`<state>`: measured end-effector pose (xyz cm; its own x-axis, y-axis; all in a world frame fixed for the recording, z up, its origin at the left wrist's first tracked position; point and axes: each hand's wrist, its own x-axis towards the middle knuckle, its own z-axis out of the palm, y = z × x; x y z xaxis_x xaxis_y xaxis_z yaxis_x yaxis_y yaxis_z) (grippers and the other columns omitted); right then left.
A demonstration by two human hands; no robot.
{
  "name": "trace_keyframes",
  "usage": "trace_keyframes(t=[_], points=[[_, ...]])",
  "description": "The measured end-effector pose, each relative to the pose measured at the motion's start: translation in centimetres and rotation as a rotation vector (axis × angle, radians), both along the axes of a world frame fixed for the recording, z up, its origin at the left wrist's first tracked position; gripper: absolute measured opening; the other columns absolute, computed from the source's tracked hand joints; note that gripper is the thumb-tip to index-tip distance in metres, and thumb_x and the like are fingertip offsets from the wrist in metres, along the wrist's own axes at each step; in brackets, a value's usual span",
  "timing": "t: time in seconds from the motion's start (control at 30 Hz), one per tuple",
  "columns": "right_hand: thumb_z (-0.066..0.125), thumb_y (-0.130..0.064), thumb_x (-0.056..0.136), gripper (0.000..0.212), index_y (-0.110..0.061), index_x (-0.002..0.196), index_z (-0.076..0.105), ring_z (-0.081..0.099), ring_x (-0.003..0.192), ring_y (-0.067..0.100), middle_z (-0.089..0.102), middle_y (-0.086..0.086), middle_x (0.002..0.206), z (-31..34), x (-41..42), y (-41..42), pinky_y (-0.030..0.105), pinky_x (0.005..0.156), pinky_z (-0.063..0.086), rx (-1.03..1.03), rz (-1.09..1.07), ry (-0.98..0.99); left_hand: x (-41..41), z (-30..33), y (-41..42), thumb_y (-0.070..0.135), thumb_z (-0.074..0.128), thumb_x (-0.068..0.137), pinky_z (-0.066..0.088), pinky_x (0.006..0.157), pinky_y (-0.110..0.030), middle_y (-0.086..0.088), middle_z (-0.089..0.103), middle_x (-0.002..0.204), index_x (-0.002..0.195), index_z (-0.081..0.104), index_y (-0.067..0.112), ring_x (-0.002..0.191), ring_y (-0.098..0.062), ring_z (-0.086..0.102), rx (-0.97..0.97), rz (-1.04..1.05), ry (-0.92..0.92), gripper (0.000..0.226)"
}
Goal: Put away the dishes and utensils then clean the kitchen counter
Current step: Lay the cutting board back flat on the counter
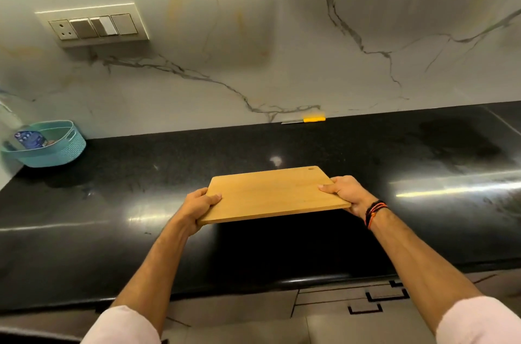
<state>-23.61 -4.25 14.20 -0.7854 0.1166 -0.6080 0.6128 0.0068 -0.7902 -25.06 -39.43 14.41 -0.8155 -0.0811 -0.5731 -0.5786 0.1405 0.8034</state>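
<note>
cutting board [272, 193] flat, long axis left-right | left hand [198, 207], right hand [348, 194] fingers grasping ends

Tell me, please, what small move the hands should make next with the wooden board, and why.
Probably carry the cutting board away from the counter toward storage. The left hand and right hand already grip its two short edges and it appears lifted, so nothing needs regripping. The knife by the wall can wait.

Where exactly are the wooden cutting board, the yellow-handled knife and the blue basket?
wooden cutting board [275, 194]: head view, middle of its top face.
yellow-handled knife [313, 119]: head view, on the yellow handle.
blue basket [56, 156]: head view, on its front wall.
</note>
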Motion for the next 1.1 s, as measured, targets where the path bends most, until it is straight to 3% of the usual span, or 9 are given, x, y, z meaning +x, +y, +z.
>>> trace_keyframes(t=[0.23, 0.37, 0.47, 0.53, 0.6, 0.73, 0.8, 0.93, 1.1], points=[[0.065, -0.002, 0.092, 0.017, -0.008, 0.108, 0.061, 0.067, 0.079, 0.019, 0.068, 0.010, 0.094, -1.7, -0.2, -1.1, 0.030, 0.062, 0.054, -0.060, -0.076, -0.001, -1.3, -1.4, -0.5, 0.017, 0.065, 0.094, 0.051, 0.064, -0.029, -0.011, 0.059, 0.121, 0.150, 0.034, 0.014, 0.085, -0.018, 0.061, -0.003, 0.017, -0.008, 0.064], [0.071, -0.006, 0.088, 0.041, -0.005, 0.127, 0.058, 0.070, 0.088, 0.023, 0.069, 0.013, 0.106, -3.0, -0.9, -1.0, 0.034, 0.065, 0.056, -0.043, -0.099, -0.035, -2.2, -2.8, -1.0, 0.023, 0.069, 0.091, 0.054, 0.081, -0.037, -0.010, 0.057, 0.127, 0.147, 0.038, 0.019, 0.098, -0.023, 0.061, -0.028, 0.011, -0.049, 0.064], [0.076, -0.011, 0.085, 0.046, -0.007, 0.127, 0.057, 0.068, 0.095, 0.025, 0.067, 0.013, 0.111, -3.7, -0.9, -1.0, 0.038, 0.072, 0.057, -0.018, -0.115, -0.050, -2.8, -3.7, -1.5, 0.028, 0.078, 0.082, 0.054, 0.093, -0.046, -0.010, 0.061, 0.123, 0.130, 0.054, 0.020, 0.104, -0.027, 0.062, -0.131, 0.037, -0.043, 0.054], [0.082, -0.018, 0.078, 0.050, -0.012, 0.121, 0.057, 0.065, 0.101, 0.024, 0.065, 0.009, 0.113, -4.2, -0.9, -1.2, 0.043, 0.084, 0.056, 0.121, -0.135, -0.039, -3.0, -3.9, -1.6, 0.029, 0.083, 0.077, 0.053, 0.091, -0.044, -0.007, 0.064, 0.116, 0.114, 0.061, 0.017, 0.103, -0.025, 0.061, -0.245, 0.063, -0.010, 0.045], [0.083, -0.026, 0.075, 0.037, -0.016, 0.107, 0.067, 0.064, 0.100, 0.021, 0.068, 0.004, 0.106, -4.3, -0.8, -1.5, 0.042, 0.091, 0.054, 0.359, -0.123, -0.014, -2.8, -4.0, -1.4, 0.031, 0.083, 0.076, 0.049, 0.084, -0.039, -0.004, 0.064, 0.109, 0.104, 0.065, 0.014, 0.101, -0.023, 0.057, -0.369, 0.089, 0.010, 0.038], [0.076, -0.025, 0.081, 0.018, -0.011, 0.092, 0.074, 0.062, 0.091, 0.018, 0.069, 0.005, 0.095, -3.7, -0.6, -2.3, 0.032, 0.075, 0.049, 0.575, -0.024, -0.045, -2.3, -4.6, -0.9, 0.026, 0.084, 0.075, 0.051, 0.087, -0.039, -0.006, 0.064, 0.103, 0.100, 0.072, 0.008, 0.101, -0.028, 0.058, -0.469, 0.104, -0.025, 0.033], [0.073, -0.022, 0.082, 0.015, -0.010, 0.090, 0.071, 0.061, 0.093, 0.019, 0.067, 0.006, 0.097, -3.6, -0.6, -2.9, 0.031, 0.075, 0.049, 0.620, 0.007, -0.103, -2.2, -5.0, -0.9, 0.020, 0.087, 0.070, 0.053, 0.092, -0.042, -0.012, 0.068, 0.108, 0.095, 0.072, 0.005, 0.104, -0.032, 0.060, -0.479, 0.087, -0.061, 0.033], [0.069, -0.021, 0.081, 0.025, -0.011, 0.103, 0.071, 0.063, 0.104, 0.026, 0.068, 0.009, 0.108, -4.6, -0.4, -3.7, 0.038, 0.091, 0.055, 0.711, 0.013, -0.126, -1.9, -5.7, -0.5, 0.021, 0.090, 0.067, 0.051, 0.091, -0.040, -0.015, 0.067, 0.119, 0.110, 0.069, 0.002, 0.112, -0.034, 0.061, -0.501, 0.069, -0.100, 0.052], [0.076, -0.019, 0.077, 0.030, -0.010, 0.104, 0.069, 0.063, 0.102, 0.025, 0.067, 0.009, 0.106, -5.4, 0.1, -4.2, 0.037, 0.088, 0.056, 0.723, -0.014, -0.138, -1.4, -6.1, 0.2, 0.025, 0.091, 0.065, 0.052, 0.085, -0.043, -0.018, 0.063, 0.122, 0.119, 0.059, 0.001, 0.112, -0.036, 0.059, -0.548, 0.069, -0.153, 0.068]])
